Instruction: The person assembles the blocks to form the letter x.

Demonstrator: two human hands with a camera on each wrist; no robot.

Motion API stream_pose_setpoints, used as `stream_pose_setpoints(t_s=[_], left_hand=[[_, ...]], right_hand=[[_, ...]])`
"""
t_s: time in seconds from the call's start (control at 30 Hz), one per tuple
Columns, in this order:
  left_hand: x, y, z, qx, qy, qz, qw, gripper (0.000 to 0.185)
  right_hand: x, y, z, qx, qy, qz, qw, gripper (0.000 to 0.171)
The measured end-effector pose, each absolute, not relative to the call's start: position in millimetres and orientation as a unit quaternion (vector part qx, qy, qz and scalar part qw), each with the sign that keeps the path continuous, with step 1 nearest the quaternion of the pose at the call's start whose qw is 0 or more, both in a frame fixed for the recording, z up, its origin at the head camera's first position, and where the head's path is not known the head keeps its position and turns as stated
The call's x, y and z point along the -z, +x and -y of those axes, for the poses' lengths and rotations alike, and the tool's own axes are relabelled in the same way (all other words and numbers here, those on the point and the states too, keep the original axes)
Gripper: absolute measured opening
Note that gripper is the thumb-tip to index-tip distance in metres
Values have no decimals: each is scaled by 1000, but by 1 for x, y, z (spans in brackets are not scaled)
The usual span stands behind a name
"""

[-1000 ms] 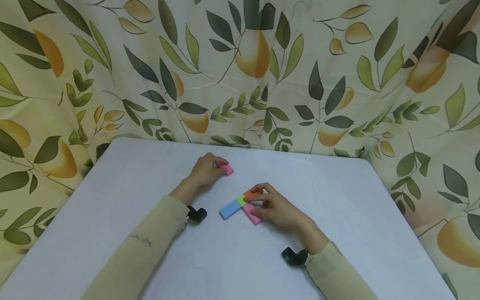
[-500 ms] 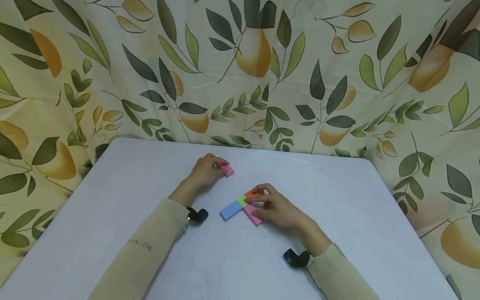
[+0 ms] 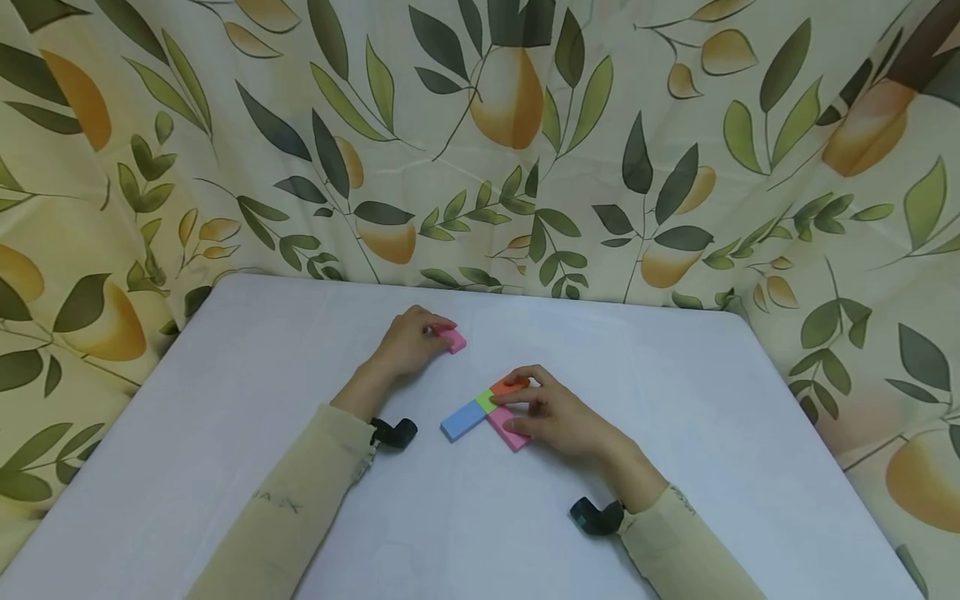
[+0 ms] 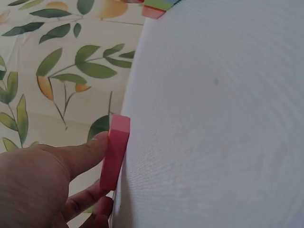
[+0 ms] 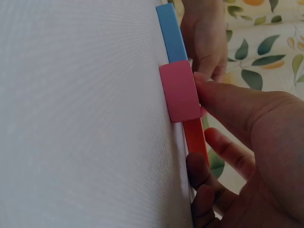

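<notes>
In the head view my left hand (image 3: 407,342) pinches a small pink block (image 3: 454,341) at the table's far middle. The left wrist view has that block (image 4: 117,145) between thumb and fingers, at the tabletop. Closer to me lies a T-like group: a blue block (image 3: 463,422), a green block (image 3: 486,402) and an orange block (image 3: 502,387) in one line, a second pink block (image 3: 505,425) set crosswise. My right hand (image 3: 562,417) rests on this group, the thumb touching the crosswise pink block (image 5: 180,92), other fingers at the green and orange (image 5: 195,137) ones.
A white cloth covers the table (image 3: 360,517). Behind it and along both sides hangs a patterned curtain (image 3: 450,192) with leaves and fruit. Dark wrist cameras (image 3: 396,434) sit at both cuffs, close above the tabletop.
</notes>
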State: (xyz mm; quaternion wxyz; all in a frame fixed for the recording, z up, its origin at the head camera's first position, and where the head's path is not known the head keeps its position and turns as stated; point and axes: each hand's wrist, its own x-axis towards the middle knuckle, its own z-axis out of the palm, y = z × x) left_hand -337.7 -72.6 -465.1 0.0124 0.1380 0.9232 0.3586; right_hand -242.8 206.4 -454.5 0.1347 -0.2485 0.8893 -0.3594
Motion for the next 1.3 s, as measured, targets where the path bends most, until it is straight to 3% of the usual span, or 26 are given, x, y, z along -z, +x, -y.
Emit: stream_pose_setpoints(t_s=[1.3], left_hand=[[466, -337, 71, -408, 105, -907, 21, 30]], right_hand=[[452, -243, -205, 359, -232, -890, 156, 33]])
